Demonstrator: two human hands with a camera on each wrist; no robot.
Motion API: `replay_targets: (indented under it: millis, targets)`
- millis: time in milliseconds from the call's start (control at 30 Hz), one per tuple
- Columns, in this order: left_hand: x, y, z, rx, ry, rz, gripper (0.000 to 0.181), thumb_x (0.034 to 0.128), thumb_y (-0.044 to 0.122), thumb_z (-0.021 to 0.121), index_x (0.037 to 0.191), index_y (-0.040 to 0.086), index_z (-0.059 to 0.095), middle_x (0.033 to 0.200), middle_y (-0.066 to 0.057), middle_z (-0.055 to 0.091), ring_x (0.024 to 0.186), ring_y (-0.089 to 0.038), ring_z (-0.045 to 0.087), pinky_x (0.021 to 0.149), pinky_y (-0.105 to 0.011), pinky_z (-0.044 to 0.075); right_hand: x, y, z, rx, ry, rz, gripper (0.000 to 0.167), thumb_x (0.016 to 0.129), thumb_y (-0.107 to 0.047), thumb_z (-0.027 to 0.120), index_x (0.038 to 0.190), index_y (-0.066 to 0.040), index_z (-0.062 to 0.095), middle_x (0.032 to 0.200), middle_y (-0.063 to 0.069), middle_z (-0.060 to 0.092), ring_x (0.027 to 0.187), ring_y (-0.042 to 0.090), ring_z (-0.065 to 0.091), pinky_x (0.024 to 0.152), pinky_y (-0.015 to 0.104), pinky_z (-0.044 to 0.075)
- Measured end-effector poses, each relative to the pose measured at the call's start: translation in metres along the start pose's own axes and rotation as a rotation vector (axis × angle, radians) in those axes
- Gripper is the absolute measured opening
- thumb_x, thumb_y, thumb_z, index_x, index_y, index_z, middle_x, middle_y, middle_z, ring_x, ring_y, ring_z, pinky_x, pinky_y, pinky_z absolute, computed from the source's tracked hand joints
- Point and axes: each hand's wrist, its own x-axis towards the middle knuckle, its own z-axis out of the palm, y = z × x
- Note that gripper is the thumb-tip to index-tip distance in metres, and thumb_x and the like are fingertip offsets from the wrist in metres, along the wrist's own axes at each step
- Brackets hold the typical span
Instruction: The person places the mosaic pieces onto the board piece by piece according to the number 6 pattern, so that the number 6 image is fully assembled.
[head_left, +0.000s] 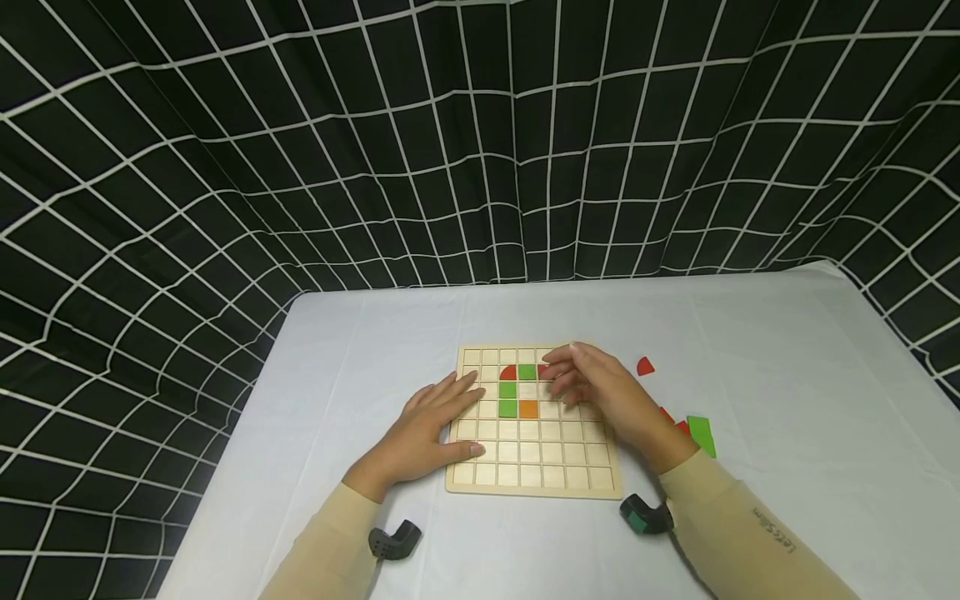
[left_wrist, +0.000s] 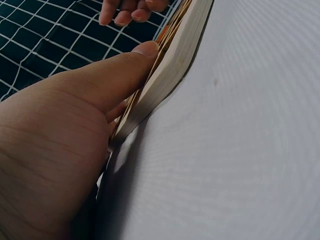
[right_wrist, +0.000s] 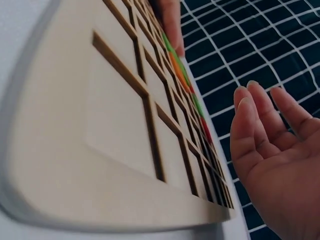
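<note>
A wooden grid board (head_left: 529,475) lies on the table. My left hand (head_left: 431,433) rests on its left side, fingers spread and straight; in the left wrist view the thumb (left_wrist: 115,75) lies over the board's edge. My right hand (head_left: 600,392) is above the board's right half, and the right wrist view shows its fingers (right_wrist: 245,125) relaxed with nothing held. Set in the cells are a red quarter-round tile (head_left: 508,372), a green square tile (head_left: 527,372), two more green squares below and an orange square tile (head_left: 528,409). Another red tile (head_left: 542,368) is partly hidden by my right fingers.
Right of the board, a loose red quarter-round piece (head_left: 645,366) lies on the white tablecloth (head_left: 787,375). Green pieces (head_left: 701,433) and red pieces (head_left: 682,427) lie nearer, partly behind my right forearm. A black curtain with white grid lines (head_left: 480,167) surrounds the table.
</note>
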Motion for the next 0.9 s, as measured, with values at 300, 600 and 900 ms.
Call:
replay_targets:
  millis: [300,600,900]
  targets:
    - [-0.001,0.002,-0.003,-0.001,-0.005,0.000,0.086,0.0999,0.061,0.072,0.170,0.022,0.042,0.180,0.007,0.019,0.165,-0.021,0.010,0.131,-0.050,0.006,-0.002,-0.007,-0.017,0.017,0.019,-0.023,0.063,0.120,-0.046,0.036,0.144,0.008,0.057,0.125,0.028,0.065,0.108,0.045,0.066,0.087,0.040,0.060]
    - [-0.002,0.000,-0.001,0.000,-0.003,-0.009,0.087,0.0995,0.062,0.072,0.171,0.023,0.041,0.180,0.008,0.018,0.165,-0.020,0.009,0.131,-0.050,0.006,-0.004,-0.015,-0.040,-0.004,0.070,-0.065,0.069,0.119,-0.049,0.033,0.147,0.011,0.054,0.128,0.028,0.064,0.108,0.037,0.067,0.086,0.038,0.060]
    - [-0.002,0.001,-0.001,-0.001,-0.006,-0.006,0.087,0.0996,0.062,0.072,0.171,0.022,0.041,0.180,0.007,0.018,0.165,-0.020,0.009,0.131,-0.049,0.005,-0.008,-0.018,-0.064,0.036,0.127,-0.108,0.062,0.120,-0.047,0.035,0.144,0.005,0.058,0.129,0.023,0.064,0.108,0.032,0.066,0.086,0.034,0.059]
